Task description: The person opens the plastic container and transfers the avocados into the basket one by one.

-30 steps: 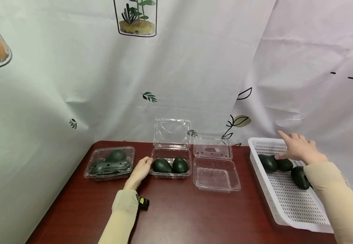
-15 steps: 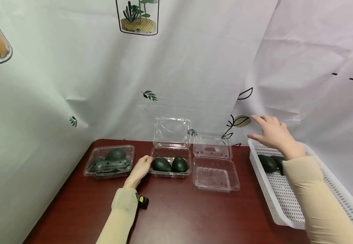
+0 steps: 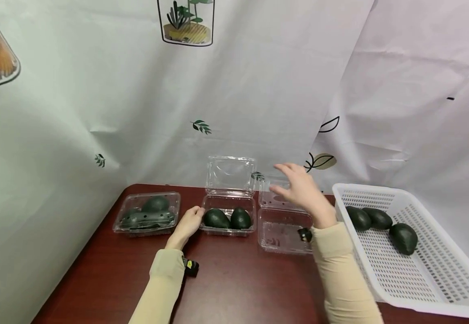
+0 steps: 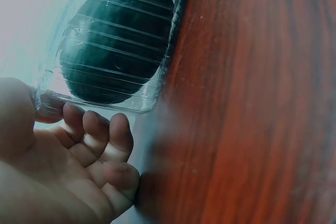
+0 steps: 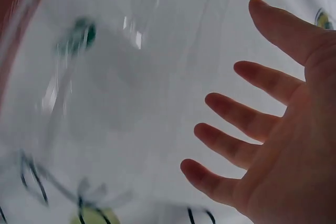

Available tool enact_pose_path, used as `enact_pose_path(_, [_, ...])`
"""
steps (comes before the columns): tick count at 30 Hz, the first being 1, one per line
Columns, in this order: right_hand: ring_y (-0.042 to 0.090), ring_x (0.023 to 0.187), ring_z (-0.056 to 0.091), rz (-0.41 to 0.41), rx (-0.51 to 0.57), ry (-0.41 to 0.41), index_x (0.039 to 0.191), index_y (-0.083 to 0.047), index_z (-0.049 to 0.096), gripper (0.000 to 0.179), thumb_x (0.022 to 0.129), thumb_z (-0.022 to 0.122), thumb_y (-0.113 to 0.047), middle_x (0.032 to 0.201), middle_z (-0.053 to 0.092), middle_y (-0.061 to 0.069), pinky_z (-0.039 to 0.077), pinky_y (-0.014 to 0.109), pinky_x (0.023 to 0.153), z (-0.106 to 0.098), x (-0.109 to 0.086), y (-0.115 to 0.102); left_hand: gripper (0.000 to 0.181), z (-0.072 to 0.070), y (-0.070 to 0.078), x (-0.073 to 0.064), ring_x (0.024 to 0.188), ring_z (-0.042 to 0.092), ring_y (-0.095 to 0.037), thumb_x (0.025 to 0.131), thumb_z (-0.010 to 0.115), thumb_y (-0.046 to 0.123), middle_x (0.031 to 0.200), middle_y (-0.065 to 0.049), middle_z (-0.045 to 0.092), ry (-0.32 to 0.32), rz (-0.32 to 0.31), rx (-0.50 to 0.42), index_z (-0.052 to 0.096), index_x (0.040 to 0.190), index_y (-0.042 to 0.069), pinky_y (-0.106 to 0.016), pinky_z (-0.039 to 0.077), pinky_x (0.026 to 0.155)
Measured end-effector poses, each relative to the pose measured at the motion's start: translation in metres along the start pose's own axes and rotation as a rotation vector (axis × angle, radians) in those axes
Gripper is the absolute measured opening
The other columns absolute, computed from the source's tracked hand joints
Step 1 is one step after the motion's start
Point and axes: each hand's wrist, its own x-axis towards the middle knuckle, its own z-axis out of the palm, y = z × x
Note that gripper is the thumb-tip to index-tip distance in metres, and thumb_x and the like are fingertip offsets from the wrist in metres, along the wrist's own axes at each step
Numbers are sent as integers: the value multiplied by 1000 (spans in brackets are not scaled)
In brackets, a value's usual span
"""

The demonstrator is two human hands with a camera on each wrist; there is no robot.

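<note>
In the head view, my left hand (image 3: 189, 222) pinches the left rim of a clear plastic clamshell container (image 3: 228, 201) with thumb and forefinger. Two dark green avocados (image 3: 216, 218) lie inside it, and its lid (image 3: 231, 175) stands raised behind. Through the ribbed wall one avocado (image 4: 113, 40) shows in the left wrist view. My right hand (image 3: 301, 189) hangs in the air with spread fingers and holds nothing. Beneath and behind it is a second clamshell container (image 3: 279, 236), lid up, with no avocado visible inside; the forearm hides part of it.
On the left of the table (image 3: 234, 288) sits a closed clamshell (image 3: 147, 213) with several avocados. A white perforated basket (image 3: 373, 279) on the right holds three avocados (image 3: 403, 239). A printed white cloth (image 3: 258, 90) hangs behind the table.
My right hand has moved left from above the basket to over the second clamshell, still holding nothing. The left hand keeps its pinch on the rim, and the avocados lie as before.
</note>
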Motion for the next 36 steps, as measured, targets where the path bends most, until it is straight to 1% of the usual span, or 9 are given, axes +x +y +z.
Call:
enact_pose_path(7, [39, 132, 39, -14, 156, -49, 145, -11, 45, 66, 89, 71, -37, 144, 44, 19, 27, 61, 106, 58, 10, -36, 30, 3, 1, -1, 67, 36, -21, 107, 40, 22, 73, -7, 38, 25, -5, 1, 45, 82, 7, -36, 31, 66])
enact_pose_path(11, [37, 133, 39, -17, 162, -74, 142, -10, 49, 63, 90, 71, -37, 142, 48, 17, 29, 57, 106, 86, 12, -47, 31, 8, 0, -3, 63, 34, -20, 107, 40, 23, 71, -5, 36, -6, -20, -19, 44, 81, 7, -34, 30, 63])
enact_pose_path(13, [36, 131, 42, -14, 163, -81, 141, -11, 51, 61, 90, 71, -37, 140, 50, 15, 32, 56, 105, 96, 13, -53, 31, 9, -1, -3, 62, 33, -20, 107, 40, 24, 70, -5, 36, -14, -30, -31, 44, 81, 7, -34, 30, 62])
enact_pose_path(16, [35, 126, 47, -25, 185, -75, 139, -11, 53, 59, 89, 71, -37, 135, 54, 15, 37, 55, 101, 107, 17, -64, 31, 7, -1, -3, 62, 34, -20, 107, 40, 24, 71, -6, 37, -1, -34, -27, 45, 82, 6, -34, 30, 61])
enact_pose_path(20, [36, 126, 47, -20, 228, -87, 138, -9, 53, 59, 89, 71, -36, 135, 53, 16, 37, 55, 100, 118, 24, -78, 32, 3, 2, -2, 64, 37, -21, 107, 40, 26, 73, -7, 39, 14, -43, -14, 47, 83, 6, -35, 32, 62])
enact_pose_path(23, [35, 124, 49, 0, 208, -99, 137, -9, 54, 58, 89, 72, -36, 133, 55, 15, 39, 54, 99, 130, 27, -86, 32, 1, 3, -1, 62, 37, -21, 107, 40, 27, 72, -6, 39, 8, -47, -14, 47, 83, 7, -34, 32, 62])
enact_pose_path(26, [33, 121, 51, 31, 139, -108, 136, -12, 56, 57, 88, 73, -37, 131, 57, 12, 40, 54, 94, 142, 27, -94, 32, 0, 3, -1, 60, 35, -20, 107, 40, 26, 71, -5, 38, 6, -47, -17, 46, 82, 7, -33, 32, 60])
enact_pose_path(29, [33, 118, 50, 59, 79, -129, 136, -13, 56, 57, 87, 73, -37, 129, 57, 11, 38, 55, 91, 151, 26, -103, 32, 0, 2, -1, 59, 33, -19, 107, 39, 27, 69, -5, 37, 8, -51, -18, 45, 82, 7, -33, 31, 59])
enact_pose_path(36, [36, 118, 47, 86, 0, -171, 135, -12, 56, 55, 89, 72, -35, 127, 58, 12, 31, 62, 97, 163, 22, -116, 30, 1, 1, -2, 61, 36, -18, 107, 40, 25, 70, -5, 40, 15, -35, -14, 48, 83, 7, -32, 32, 60])
